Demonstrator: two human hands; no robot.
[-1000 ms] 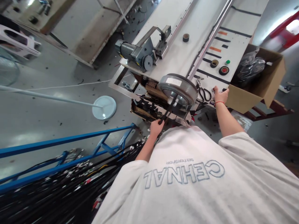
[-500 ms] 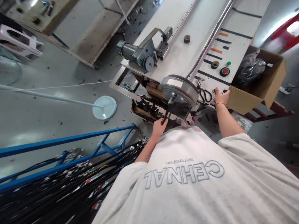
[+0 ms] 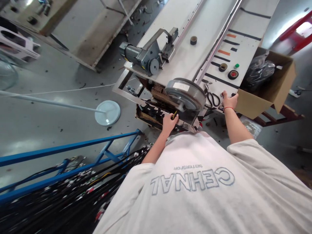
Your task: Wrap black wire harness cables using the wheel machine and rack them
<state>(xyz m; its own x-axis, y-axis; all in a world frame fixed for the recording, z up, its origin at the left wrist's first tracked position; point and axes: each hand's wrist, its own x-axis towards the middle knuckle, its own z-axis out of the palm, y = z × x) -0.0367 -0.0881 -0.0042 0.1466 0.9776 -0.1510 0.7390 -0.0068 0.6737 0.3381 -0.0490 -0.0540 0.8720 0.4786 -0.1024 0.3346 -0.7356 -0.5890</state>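
My left hand is closed around a black cable with a yellow mark, just below the hub of a large grey wheel. Most of the cable is hidden by my fingers and the machine frame. At the bench's near right corner, my right hand rests with thumb and fingers apart. Its thumb is beside a small reddish spot, too small to make out. Black-handled scissors lie between the wheel and this hand. Further up are a tape roll, a red-centred black roll and a green button.
An open cardboard box with plastic-wrapped contents stands against the bench's right side. A motor is mounted at the left, and another tape roll sits mid-bench. A blue rack with many black cables stands at lower left.
My left hand has moved up and slightly right, closer to the wheel's hub, still gripping the cable. Less cable shows above it. My right hand stays at the bench corner.
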